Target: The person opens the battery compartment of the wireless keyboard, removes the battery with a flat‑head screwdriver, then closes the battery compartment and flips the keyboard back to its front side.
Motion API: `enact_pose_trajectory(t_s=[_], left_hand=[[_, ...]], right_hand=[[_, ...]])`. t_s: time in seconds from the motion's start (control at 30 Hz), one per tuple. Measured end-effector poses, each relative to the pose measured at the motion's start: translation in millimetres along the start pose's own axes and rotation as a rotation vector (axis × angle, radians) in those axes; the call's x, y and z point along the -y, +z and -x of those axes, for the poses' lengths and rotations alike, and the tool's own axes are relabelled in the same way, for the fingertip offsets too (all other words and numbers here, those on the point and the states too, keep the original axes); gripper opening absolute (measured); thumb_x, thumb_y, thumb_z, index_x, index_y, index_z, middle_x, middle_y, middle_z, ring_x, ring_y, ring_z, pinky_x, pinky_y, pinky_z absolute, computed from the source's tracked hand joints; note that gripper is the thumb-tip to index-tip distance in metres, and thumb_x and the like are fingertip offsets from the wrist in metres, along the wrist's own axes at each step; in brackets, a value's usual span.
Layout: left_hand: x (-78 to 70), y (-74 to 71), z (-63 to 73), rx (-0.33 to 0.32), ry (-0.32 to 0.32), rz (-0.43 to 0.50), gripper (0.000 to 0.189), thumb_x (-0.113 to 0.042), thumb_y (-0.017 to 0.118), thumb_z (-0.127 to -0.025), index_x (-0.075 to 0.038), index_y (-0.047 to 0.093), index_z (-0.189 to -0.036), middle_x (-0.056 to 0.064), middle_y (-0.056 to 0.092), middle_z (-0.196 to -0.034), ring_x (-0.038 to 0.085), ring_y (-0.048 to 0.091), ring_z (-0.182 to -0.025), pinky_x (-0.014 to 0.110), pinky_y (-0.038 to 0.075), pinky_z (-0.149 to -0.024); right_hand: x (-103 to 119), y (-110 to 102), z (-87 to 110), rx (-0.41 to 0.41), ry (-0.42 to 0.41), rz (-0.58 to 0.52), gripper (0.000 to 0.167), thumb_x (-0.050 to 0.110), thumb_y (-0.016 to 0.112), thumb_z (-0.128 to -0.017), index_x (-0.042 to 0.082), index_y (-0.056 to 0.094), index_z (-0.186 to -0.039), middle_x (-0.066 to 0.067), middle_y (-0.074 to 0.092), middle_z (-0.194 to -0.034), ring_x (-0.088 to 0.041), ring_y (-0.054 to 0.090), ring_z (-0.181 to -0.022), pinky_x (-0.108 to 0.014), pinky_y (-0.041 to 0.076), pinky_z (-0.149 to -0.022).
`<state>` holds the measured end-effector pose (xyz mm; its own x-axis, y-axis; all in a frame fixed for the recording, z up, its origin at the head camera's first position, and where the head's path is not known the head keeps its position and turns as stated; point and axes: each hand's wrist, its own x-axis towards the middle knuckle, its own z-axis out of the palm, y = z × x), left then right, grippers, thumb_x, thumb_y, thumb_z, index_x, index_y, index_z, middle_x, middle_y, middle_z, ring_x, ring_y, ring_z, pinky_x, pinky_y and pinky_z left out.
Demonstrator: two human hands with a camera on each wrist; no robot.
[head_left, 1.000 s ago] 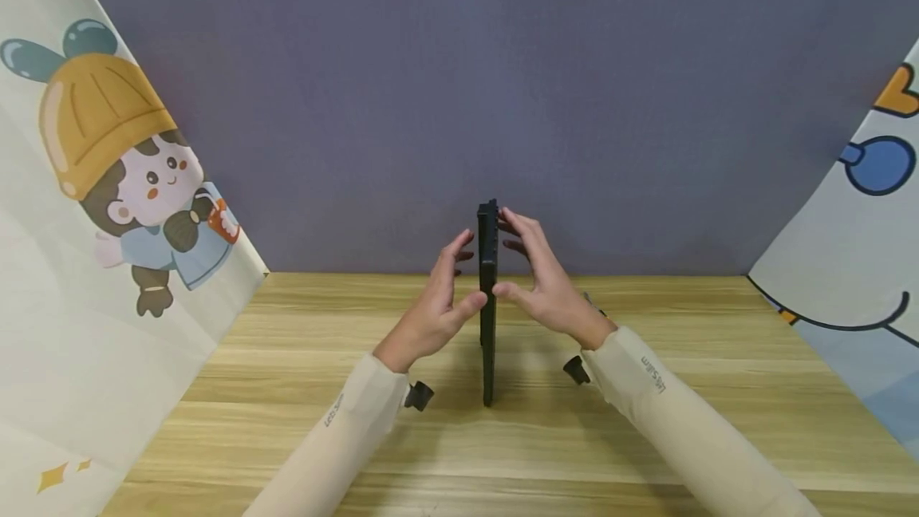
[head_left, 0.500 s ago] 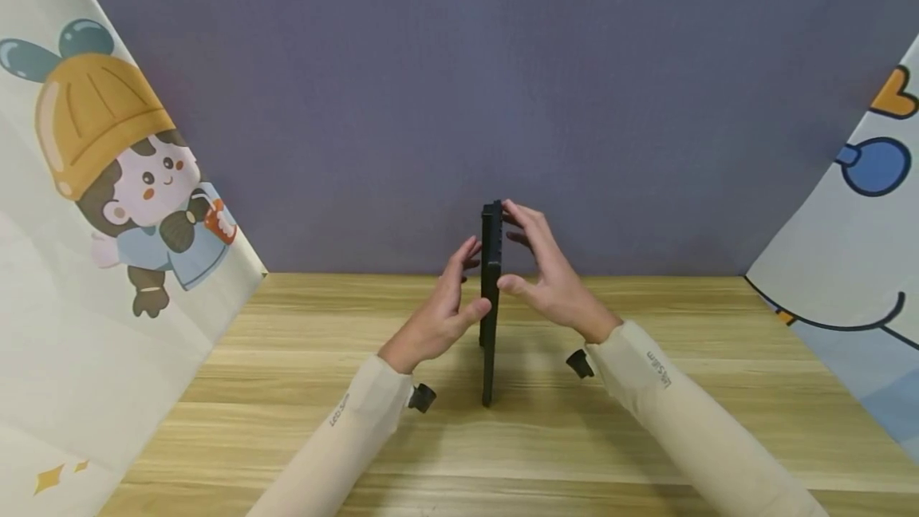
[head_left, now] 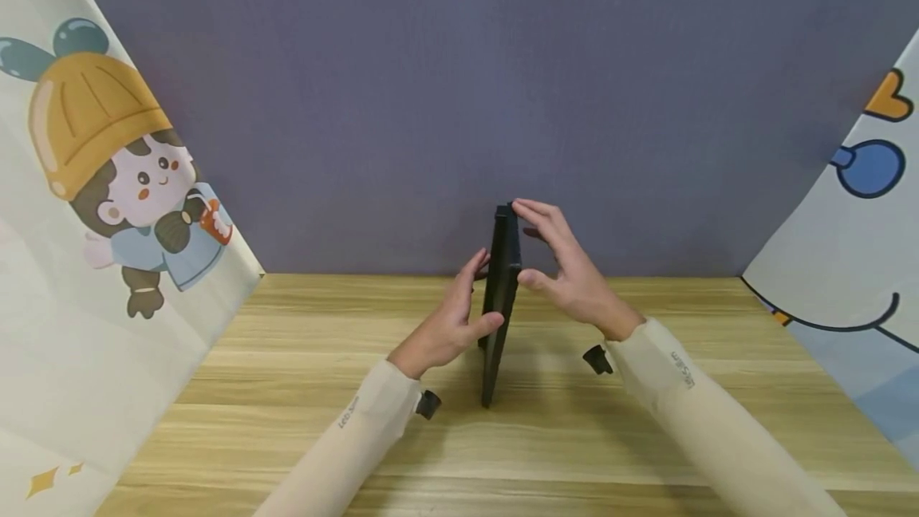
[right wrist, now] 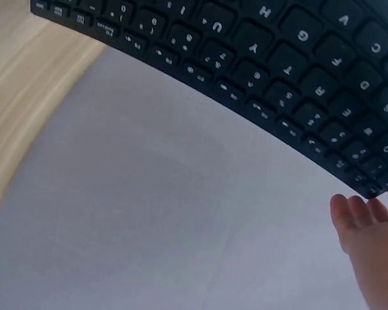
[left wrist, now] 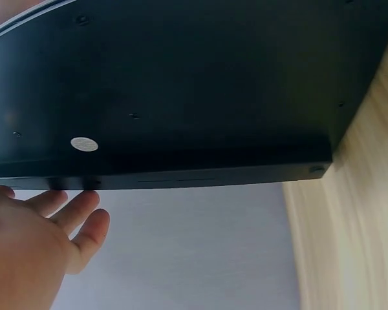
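A black keyboard (head_left: pixel 502 294) stands on one short end on the wooden table, its raised end leaning right. My left hand (head_left: pixel 448 329) is on its underside, thumb at the near long edge and fingers at the far one. In the left wrist view its fingers (left wrist: pixel 84 210) touch the keyboard's thicker long edge. My right hand (head_left: pixel 574 278) holds the upper end from the key side, with fingertips at the far top corner and the thumb at the near corner. The right wrist view has the keys (right wrist: pixel 265 58) facing the camera and the fingers (right wrist: pixel 357 210) by the corner.
The wooden table (head_left: pixel 287 389) lies under everything. A grey-purple backdrop (head_left: pixel 373 102) rises behind it. Printed cartoon panels flank it at the left (head_left: pixel 108 158) and right (head_left: pixel 861 238). Small black wrist-worn devices (head_left: pixel 428 404) show beside both cuffs.
The keyboard's upper end has tipped to the right, while its lower end has stayed in place on the table. Both hands have moved right with it.
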<state>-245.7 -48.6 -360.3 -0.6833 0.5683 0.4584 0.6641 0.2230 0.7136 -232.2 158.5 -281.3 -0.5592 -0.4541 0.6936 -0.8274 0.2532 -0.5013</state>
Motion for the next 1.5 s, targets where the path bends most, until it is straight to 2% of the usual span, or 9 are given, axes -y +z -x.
enact_pose_trajectory(t_s=[0.17,0.33,0.53,0.63,0.87,1.0,1.27,1.5], left_hand=[[4.2,5.7,0.6,0.034,-0.039,-0.034,0.098,-0.075,0.041,-0.083,-0.023,-0.004,-0.152,0.001,0.009,-0.156,0.024,0.019,-0.138,0.056,0.02,-0.106],[7.8,11.3,2.3,0.079,-0.09,-0.089,0.099,-0.076,0.043,-0.081,-0.026,-0.005,-0.152,0.0,0.007,-0.156,0.02,0.015,-0.139,0.055,0.021,-0.106],[12.1,17.8,3.8,0.124,-0.116,-0.158,0.105,-0.08,0.041,-0.078,-0.018,0.0,-0.153,0.005,0.01,-0.156,0.025,0.012,-0.14,0.056,0.014,-0.108],[14.4,20.6,4.7,0.146,-0.118,-0.183,0.106,-0.078,0.044,-0.079,-0.014,0.003,-0.153,0.008,0.012,-0.156,0.027,0.012,-0.14,0.057,0.011,-0.108],[19.7,24.2,7.5,0.231,-0.179,-0.226,0.102,-0.061,0.062,-0.081,-0.016,0.006,-0.153,0.004,0.017,-0.154,0.025,0.016,-0.14,0.052,0.016,-0.109],[22.6,24.6,9.7,0.269,-0.205,-0.24,0.107,-0.061,0.067,-0.077,-0.019,0.005,-0.154,0.004,0.017,-0.154,0.025,0.017,-0.139,0.052,0.019,-0.108],[30.6,24.0,16.3,0.336,-0.219,-0.265,0.117,-0.065,0.07,-0.071,-0.024,-0.003,-0.153,0.001,0.009,-0.156,0.024,0.013,-0.141,0.052,0.018,-0.109],[37.2,17.4,24.4,0.338,-0.249,-0.299,0.119,-0.061,0.075,-0.068,-0.02,0.004,-0.154,0.004,0.012,-0.156,0.025,0.014,-0.141,0.051,0.022,-0.108]], right_hand=[[-17,-11,7.0,0.017,0.002,0.025,0.087,0.067,0.048,-0.085,0.009,0.033,-0.148,-0.006,0.027,-0.148,-0.025,0.03,-0.131,-0.051,0.027,-0.102],[-16,-26,11.7,0.026,0.013,0.054,0.08,0.065,0.047,-0.087,0.012,0.037,-0.146,-0.004,0.032,-0.146,-0.024,0.032,-0.129,-0.05,0.029,-0.101],[-16,-40,18.0,0.042,0.004,0.065,0.075,0.058,0.05,-0.091,0.009,0.038,-0.145,-0.007,0.034,-0.145,-0.025,0.034,-0.129,-0.04,0.032,-0.102],[-16,-47,22.7,0.054,0.002,0.059,0.071,0.052,0.052,-0.092,0.008,0.038,-0.145,-0.008,0.034,-0.145,-0.026,0.033,-0.13,-0.034,0.031,-0.103],[-17,-61,37.5,0.064,0.014,0.043,0.066,0.045,0.052,-0.095,0.006,0.035,-0.146,-0.01,0.031,-0.147,-0.026,0.034,-0.129,-0.032,0.031,-0.103],[-20,-64,45.0,0.062,-0.016,0.005,0.062,0.037,0.051,-0.098,0.002,0.033,-0.146,-0.016,0.029,-0.148,-0.029,0.033,-0.129,-0.032,0.031,-0.102],[-25,-68,56.3,0.071,-0.089,-0.04,0.051,0.012,0.045,-0.1,-0.01,0.029,-0.143,-0.027,0.026,-0.146,-0.036,0.029,-0.13,-0.029,0.03,-0.103],[-25,-74,71.4,0.12,-0.058,-0.034,0.051,0.002,0.044,-0.097,-0.011,0.027,-0.143,-0.029,0.023,-0.147,-0.036,0.027,-0.132,-0.027,0.028,-0.104]])
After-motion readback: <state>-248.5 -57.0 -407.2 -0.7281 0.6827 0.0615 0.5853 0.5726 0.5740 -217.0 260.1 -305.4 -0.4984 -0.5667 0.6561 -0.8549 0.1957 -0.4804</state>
